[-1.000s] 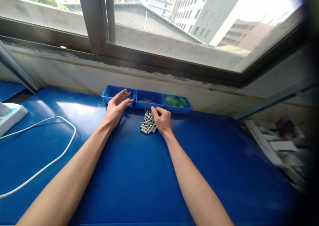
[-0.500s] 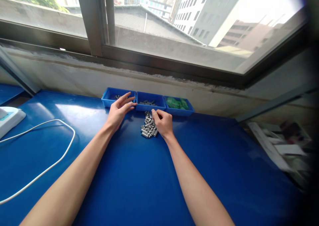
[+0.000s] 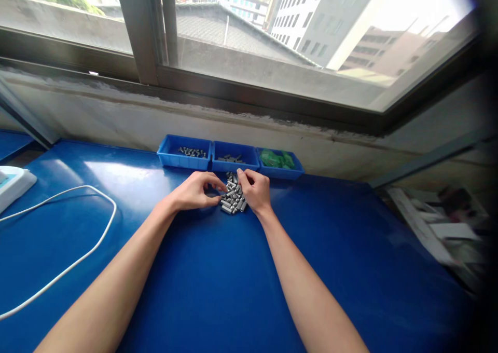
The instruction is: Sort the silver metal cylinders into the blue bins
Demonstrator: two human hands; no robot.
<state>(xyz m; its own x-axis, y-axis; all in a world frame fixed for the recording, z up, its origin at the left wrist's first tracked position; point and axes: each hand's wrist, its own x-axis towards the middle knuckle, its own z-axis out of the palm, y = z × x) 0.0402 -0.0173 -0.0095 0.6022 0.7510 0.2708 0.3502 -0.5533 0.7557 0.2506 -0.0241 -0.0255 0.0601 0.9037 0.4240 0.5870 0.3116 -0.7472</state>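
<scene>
A pile of small grey metal cylinders (image 3: 232, 201) lies on the blue tabletop in front of the bins. At its left edge is my left hand (image 3: 199, 190), open, with the thumb and curved fingers apart and their tips at the cylinders. My right hand (image 3: 254, 191) is closed in a pinch over the pile's right side; whatever it may hold is hidden by the fingers. Behind the hands stand three blue bins: the left bin (image 3: 182, 161) has small metal pieces, the middle bin (image 3: 235, 166) a few grey cylinders, the right bin (image 3: 280, 174) green plastic wrapping.
A white cable (image 3: 105, 233) loops over the left of the blue table (image 3: 218, 290), near a white device (image 3: 17, 187) at the edge. A wall and window frame (image 3: 272, 101) rise behind the bins. At the far right are blurred papers (image 3: 455, 232).
My left hand has come down and right, from over the left bin to the left edge of the pile. My right hand stays almost in place, still pinched.
</scene>
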